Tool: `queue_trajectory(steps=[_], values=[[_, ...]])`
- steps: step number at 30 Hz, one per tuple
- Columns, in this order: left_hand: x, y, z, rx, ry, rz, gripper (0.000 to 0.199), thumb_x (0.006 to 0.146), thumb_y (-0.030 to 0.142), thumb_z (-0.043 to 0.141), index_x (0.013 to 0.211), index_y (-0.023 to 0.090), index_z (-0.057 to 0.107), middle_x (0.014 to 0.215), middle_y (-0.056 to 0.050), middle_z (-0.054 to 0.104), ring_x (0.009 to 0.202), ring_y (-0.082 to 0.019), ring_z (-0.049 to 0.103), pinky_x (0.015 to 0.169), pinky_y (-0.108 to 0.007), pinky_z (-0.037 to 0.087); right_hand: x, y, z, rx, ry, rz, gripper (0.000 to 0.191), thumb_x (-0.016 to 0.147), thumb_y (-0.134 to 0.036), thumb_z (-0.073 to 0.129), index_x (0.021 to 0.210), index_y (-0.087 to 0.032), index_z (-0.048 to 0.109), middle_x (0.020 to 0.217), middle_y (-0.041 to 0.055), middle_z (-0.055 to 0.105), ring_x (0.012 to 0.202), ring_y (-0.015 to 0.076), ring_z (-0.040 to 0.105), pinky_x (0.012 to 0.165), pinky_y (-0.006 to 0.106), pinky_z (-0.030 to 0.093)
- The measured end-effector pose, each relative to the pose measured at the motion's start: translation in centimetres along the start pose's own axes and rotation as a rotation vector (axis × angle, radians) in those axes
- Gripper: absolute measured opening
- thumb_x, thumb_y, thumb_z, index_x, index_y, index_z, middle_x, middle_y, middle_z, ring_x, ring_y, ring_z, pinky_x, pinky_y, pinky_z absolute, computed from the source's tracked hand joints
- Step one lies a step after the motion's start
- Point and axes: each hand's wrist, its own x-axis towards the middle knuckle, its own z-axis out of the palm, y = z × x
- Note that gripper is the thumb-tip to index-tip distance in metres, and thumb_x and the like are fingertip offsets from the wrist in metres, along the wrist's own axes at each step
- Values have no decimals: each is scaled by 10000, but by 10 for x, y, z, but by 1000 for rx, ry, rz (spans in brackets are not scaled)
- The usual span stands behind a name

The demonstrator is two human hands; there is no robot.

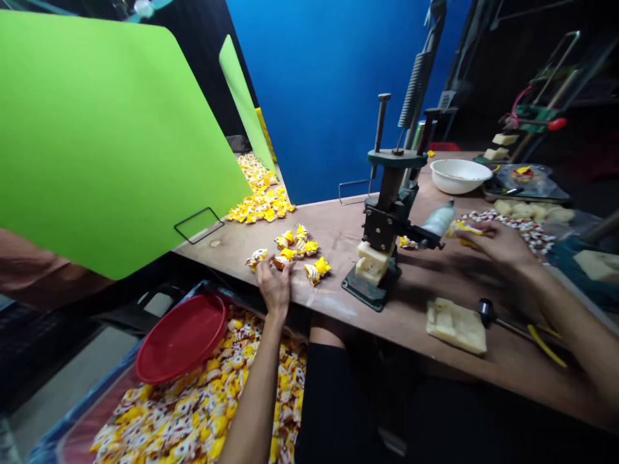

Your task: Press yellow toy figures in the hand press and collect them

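**A:** What's each hand doing on that worn plywood table (333, 225)? Clock directions please, 12 straight ahead.

**B:** Left hand (275, 287) is around 7 o'clock, right at the table's near edge. Its fingers are slightly apart, with the tips down by a loose cluster of yellow-and-white wrapped candies (294, 250). Right hand (503, 246) is out at 3 o'clock and pretty motion-blurred. Its fingers look bunched together at a yellow-wrapped candy (463, 228), but I can't tell if they're actually clamped on it.

**A:** Much room to move around?

**B:** Some. A dark green cast-iron hand press (387, 219) stands around 1 o'clock, its base close to the near edge, with a stack of pale cream blocks (371, 263) against it. Bare wood runs from there to the right forearm (565, 316). A pale cream slab (456, 325) and a black-headed hammer (487, 312) sit by the near edge around 4 o'clock, so that side's tighter. A round white bowl (459, 175) is near the far edge, which meets a bright blue wall (309, 96).

**A:** And past the near edge?

**B:** Around 7 to 8 o'clock, just below it, there's a blue-rimmed tray (111, 367) heaped with wrapped candies, a round red plastic plate (181, 338) lying on top.
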Motion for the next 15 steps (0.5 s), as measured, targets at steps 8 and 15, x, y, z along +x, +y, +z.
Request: queue_trajectory(steps=[8,15], values=[[-129,115,-25,-601,-709,284,772,892,349,887,1566,281,517,1574,-175,587,1387,-326,655,1063,-449,635,-151,-60,34,635,-710,217,609,683,-599,1004,1051,-167,782,1044,109,830,907,242,789,761,314,646],[-141,111,-6,-626,-514,-80,623,905,352,884,1464,264,621,1261,-81,754,1134,-247,780,1039,-419,664,-148,-60,86,817,-711,204,602,753,-672,943,1053,-168,806,1052,75,819,801,166,769,751,275,643]])
